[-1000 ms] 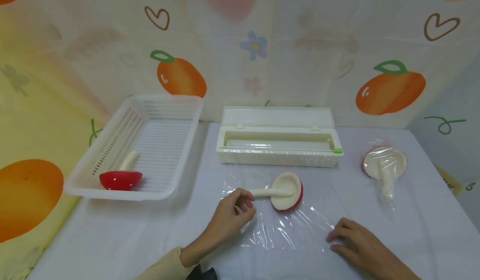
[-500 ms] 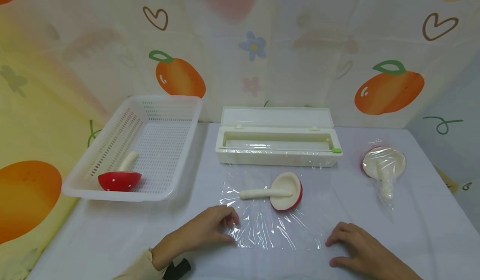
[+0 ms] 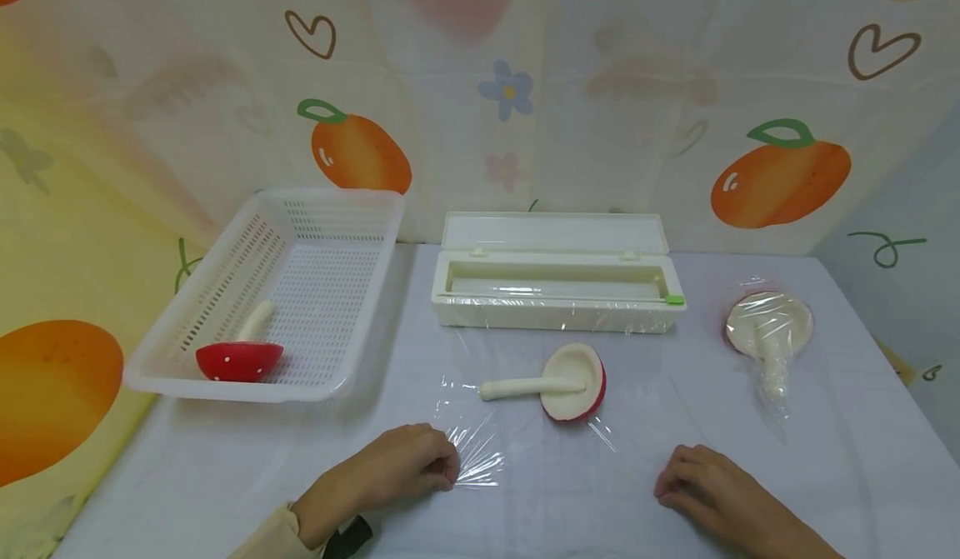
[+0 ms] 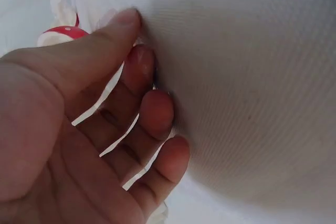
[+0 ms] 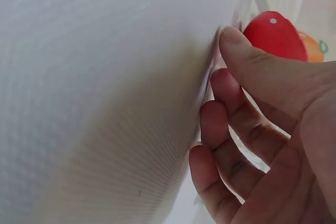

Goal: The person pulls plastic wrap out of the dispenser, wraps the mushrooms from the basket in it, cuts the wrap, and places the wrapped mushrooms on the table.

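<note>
On the table I see the left hand [image 3: 401, 463], its thumb and fingers parted half a second ago, now pinching the film [image 3: 476, 459] at one near corner; the right hand [image 3: 716, 492] has closed too, pinching another. Creases have thinned, the mushroom [image 3: 573, 384] lies unmoved on it, and the backdrop [image 3: 442, 142] reads "happy"

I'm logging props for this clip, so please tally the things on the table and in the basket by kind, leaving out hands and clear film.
Mushroom-shaped pieces: 3 (left one, middle one, right one)
White basket: 1
Long open box: 1
Total: 5
</note>
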{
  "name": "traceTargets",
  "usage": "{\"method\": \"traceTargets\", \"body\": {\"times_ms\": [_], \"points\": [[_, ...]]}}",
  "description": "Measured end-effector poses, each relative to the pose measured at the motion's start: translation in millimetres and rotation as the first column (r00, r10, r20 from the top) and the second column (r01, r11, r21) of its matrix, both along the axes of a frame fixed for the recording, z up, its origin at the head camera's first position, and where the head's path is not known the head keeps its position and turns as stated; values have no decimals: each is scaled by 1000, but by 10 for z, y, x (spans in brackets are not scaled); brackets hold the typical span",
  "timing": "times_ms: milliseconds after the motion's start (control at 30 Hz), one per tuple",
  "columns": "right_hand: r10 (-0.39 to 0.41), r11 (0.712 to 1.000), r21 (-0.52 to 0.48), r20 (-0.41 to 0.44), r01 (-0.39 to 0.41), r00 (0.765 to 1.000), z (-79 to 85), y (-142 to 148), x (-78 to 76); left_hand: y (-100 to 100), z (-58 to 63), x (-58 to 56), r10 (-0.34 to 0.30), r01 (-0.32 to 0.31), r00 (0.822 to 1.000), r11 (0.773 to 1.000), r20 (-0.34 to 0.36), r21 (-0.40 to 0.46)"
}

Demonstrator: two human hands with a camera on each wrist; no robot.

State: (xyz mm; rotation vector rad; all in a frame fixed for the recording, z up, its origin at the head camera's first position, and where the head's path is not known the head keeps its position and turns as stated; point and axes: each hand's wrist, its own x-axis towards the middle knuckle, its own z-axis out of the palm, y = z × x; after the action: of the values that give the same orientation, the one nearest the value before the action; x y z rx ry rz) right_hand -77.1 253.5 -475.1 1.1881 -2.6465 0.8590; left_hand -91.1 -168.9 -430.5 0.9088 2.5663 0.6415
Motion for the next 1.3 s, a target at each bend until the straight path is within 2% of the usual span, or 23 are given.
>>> {"method": "traceTargets", "body": {"times_ms": [133, 267, 367, 500, 633, 767, 833, 933, 1133, 1300], "points": [[-51, 999, 15, 32, 51, 998, 32, -13, 28, -11, 24, 6, -19, 20, 999, 1000, -43, 15], [-134, 991, -7, 86, 135, 987, 105, -54, 44, -21, 70, 5, 3, 2, 997, 998, -82, 66], [-166, 983, -70, 55, 170, 985, 154, -91, 34, -16, 91, -10, 40, -27, 992, 994, -117, 106], [-176, 978, -116, -23, 172, 984, 191, -129, 16, 4, 112, -39, 84, -55, 978, 987, -193, 149], [-169, 978, -129, -21, 165, 985, 222, -150, -6, 7, 145, -68, 113, -64, 964, 977, -241, 206], [-167, 975, -158, -78, 153, 983, 248, -162, -38, -5, 198, -105, 141, -78, 961, 964, -237, 255], [-174, 971, -186, -139, 147, 975, 264, -173, -66, -11, 222, -125, 163, -95, 959, 956, -230, 278], [-205, 960, -229, -184, 161, 961, 304, -198, -97, -12, 247, -158, 189, -113, 955, 945, -230, 308], [-276, 943, -235, -163, 234, 947, 374, -241, -144, 16, 241, -238, 245, -158, 934, 936, -260, 316], [-346, 922, -244, -172, 301, 922, 409, -285, -227, 54, 209, -326, 306, -215, 918, 918, -252, 333]]}}
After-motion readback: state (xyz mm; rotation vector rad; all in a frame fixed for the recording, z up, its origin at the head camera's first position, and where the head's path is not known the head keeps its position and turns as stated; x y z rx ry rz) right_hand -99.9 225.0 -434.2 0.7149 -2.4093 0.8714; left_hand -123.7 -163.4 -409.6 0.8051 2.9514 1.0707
